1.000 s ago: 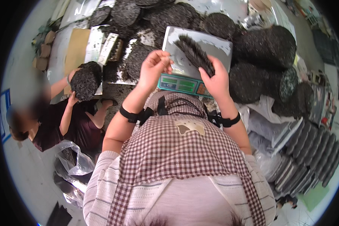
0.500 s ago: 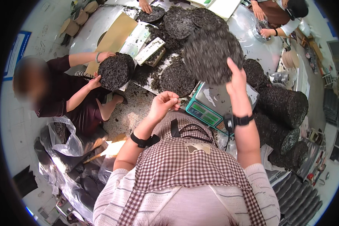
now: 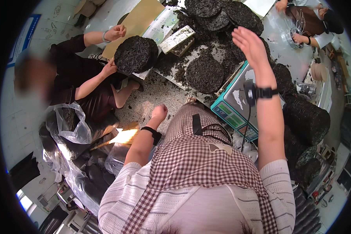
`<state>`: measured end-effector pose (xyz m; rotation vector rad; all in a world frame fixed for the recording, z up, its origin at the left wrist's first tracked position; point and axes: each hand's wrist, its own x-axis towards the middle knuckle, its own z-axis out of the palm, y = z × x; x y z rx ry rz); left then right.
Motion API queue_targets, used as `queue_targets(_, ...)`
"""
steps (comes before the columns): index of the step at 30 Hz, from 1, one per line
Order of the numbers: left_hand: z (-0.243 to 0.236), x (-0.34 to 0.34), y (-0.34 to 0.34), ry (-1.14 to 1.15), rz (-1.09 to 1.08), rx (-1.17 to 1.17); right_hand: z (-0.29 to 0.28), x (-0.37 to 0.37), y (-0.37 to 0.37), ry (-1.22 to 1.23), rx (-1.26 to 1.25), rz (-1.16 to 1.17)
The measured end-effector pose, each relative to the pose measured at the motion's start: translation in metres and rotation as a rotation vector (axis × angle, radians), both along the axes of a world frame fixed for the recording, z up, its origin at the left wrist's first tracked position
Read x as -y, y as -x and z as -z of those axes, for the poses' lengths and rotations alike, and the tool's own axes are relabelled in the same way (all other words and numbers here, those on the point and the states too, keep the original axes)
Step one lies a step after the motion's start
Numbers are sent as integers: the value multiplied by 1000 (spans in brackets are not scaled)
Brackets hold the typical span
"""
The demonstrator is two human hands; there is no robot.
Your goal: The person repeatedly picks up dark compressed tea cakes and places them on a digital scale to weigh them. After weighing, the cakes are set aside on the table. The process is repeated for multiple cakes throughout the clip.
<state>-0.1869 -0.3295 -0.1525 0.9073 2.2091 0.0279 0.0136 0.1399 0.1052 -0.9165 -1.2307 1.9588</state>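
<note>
My right hand [image 3: 252, 46] is open, its fingers stretched out at the near edge of a round dark flaky disc [image 3: 244, 18] on a pile; whether the fingertips touch it I cannot tell. Under my right forearm stands a green digital scale [image 3: 229, 117] with a metal top. My left hand [image 3: 160, 112] hangs beside my checked apron over the floor, fingers curled in, with nothing showing in it. Another dark disc [image 3: 204, 73] lies flat on the table left of the scale. More discs [image 3: 212, 17] are heaped behind it, among dark crumbs.
A co-worker at left holds a thick dark disc [image 3: 135, 54] near a white block [image 3: 177, 39]. A second person at far right handles a shiny round object [image 3: 295, 38]. Stacked dark rolls [image 3: 308, 121] stand right of the scale. Plastic bags [image 3: 76, 124] lie low at left.
My right hand has put the disc onto the far pile and let go, its fingers now straight. My left hand has drawn back and down. The co-worker's disc has tilted and one hand has lifted off it.
</note>
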Motion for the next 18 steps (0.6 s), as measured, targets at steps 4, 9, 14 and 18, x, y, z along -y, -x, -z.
queue_targets(4,20,35,24,449,222,-76,22,145,-167,36,247,6)
queue_targets(9,-17,-49,29,424,385,-213,0,297,-361,177,170,743)
queue_targets(14,-66,-165,-9,274,762,-257,9,341,-471,33,368,1363)
queue_targets(18,-114,-229,-51,172,950,-261,33,343,-454,-193,740,1186)
